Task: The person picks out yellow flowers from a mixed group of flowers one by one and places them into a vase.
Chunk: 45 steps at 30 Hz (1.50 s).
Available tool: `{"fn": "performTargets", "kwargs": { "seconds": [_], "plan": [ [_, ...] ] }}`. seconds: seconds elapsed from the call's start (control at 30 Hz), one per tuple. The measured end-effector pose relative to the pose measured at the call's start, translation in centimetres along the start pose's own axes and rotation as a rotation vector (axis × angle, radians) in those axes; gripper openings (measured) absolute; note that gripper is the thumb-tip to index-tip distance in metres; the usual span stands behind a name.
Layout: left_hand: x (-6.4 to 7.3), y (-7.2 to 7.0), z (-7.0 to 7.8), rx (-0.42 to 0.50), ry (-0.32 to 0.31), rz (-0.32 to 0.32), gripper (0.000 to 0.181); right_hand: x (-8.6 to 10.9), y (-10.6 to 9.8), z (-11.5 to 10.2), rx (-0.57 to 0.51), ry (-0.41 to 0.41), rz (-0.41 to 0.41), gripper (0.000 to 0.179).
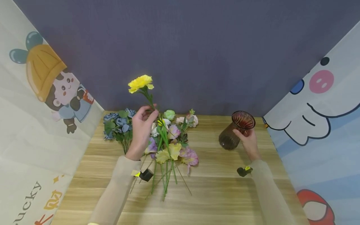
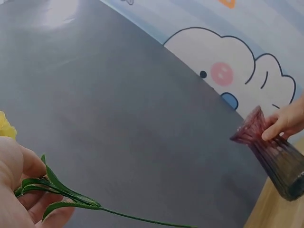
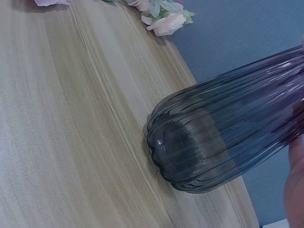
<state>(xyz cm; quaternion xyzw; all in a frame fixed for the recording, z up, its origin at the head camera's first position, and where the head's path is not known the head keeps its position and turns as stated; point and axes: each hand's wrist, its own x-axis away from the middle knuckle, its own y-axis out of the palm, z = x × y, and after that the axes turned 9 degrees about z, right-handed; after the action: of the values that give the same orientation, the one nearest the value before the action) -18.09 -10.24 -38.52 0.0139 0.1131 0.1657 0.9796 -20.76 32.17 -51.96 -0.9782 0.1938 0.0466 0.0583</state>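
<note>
My left hand (image 1: 141, 131) pinches the green stem of a yellow carnation (image 1: 140, 83), holding its bloom up above the other flowers. In the left wrist view, the carnation's leaves (image 2: 64, 192) lie across the fingers and its thin stem runs off to the right. On the right, my right hand (image 1: 249, 144) grips a ribbed, reddish-brown glass vase (image 1: 229, 137) near its flared neck. The vase leans, with its mouth toward the upper right in the head view. Through its clear wall in the right wrist view, the glass base (image 3: 175, 147) shows close over the wooden tabletop.
Beneath the left hand lies a spread of artificial flowers, with yellow petals (image 1: 163, 155), pink-purple blooms (image 1: 189, 156) and long green stems. A blue bunch (image 1: 121, 122) sits at the far left, pale pink roses (image 1: 192, 120) at the back. A dark panel (image 1: 180, 56) borders the wooden table (image 1: 213, 187).
</note>
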Motion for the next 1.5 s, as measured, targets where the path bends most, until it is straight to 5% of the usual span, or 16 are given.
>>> {"fn": "performTargets", "kwargs": {
  "seconds": [0.5, 0.9, 1.5],
  "plan": [
    [-0.7, 1.7, 0.2, 0.175, 0.063, 0.026, 0.022, -0.1, 0.2, 0.1, -0.044, 0.000, 0.005, 0.057],
    [-1.2, 5.0, -0.3, 0.330, 0.019, 0.064, 0.025, -0.2, 0.4, 0.1, -0.047, 0.011, 0.015, 0.055],
    [-1.6, 11.1, 0.4, 0.437, 0.001, 0.035, 0.026, 0.0, 0.4, 0.3, -0.051, 0.020, 0.024, 0.056]
  ]
}}
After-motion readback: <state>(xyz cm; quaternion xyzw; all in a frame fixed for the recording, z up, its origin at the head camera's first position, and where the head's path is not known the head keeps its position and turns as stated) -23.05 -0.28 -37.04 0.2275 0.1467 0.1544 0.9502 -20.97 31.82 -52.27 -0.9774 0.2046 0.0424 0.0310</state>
